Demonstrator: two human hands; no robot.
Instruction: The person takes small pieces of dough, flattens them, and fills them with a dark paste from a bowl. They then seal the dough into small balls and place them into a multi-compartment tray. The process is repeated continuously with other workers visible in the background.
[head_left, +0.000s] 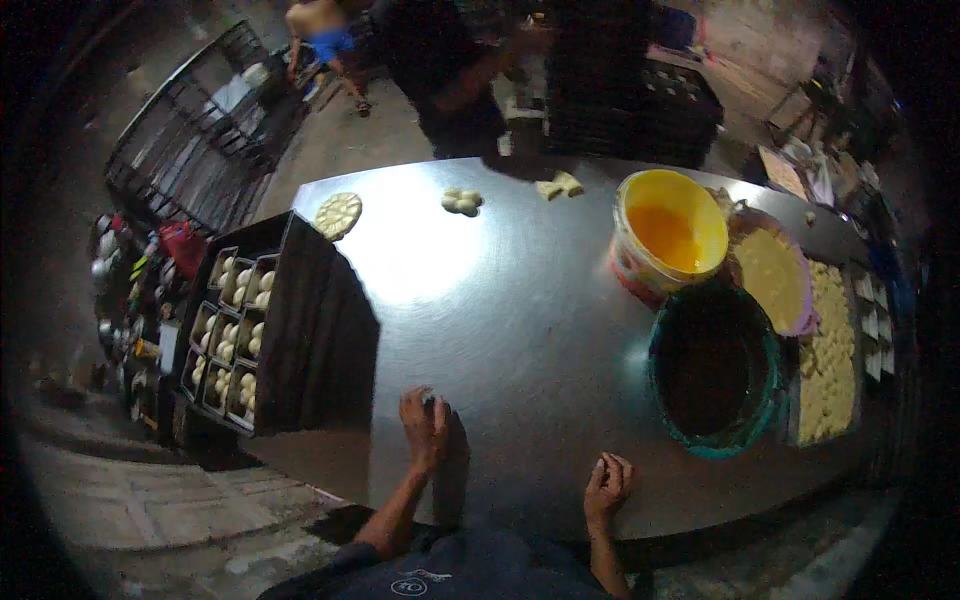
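Observation:
My left hand (424, 424) is over the metal tabletop (510, 337), right of the stacked dark trays, its fingers curled apart and holding nothing that I can make out. Nearer the table's front edge, my right hand (609, 487) has its fingers bent; whether anything small is in it cannot be told. Between the hands and the far edge lie a flat scored round of dough (339, 216), a cluster of dough balls (461, 201) and some cut dough pieces (559, 186). Small metal tins of dough balls (226, 341) fill the top tray at the left.
A yellow bucket of orange liquid (667, 232), a dark tub with a green rim (712, 375), a bowl of pale yellow mass (769, 270) and a tray of yellow pieces (829, 360) crowd the right. One person (450, 75) stands across the table; another (326, 37) is farther back.

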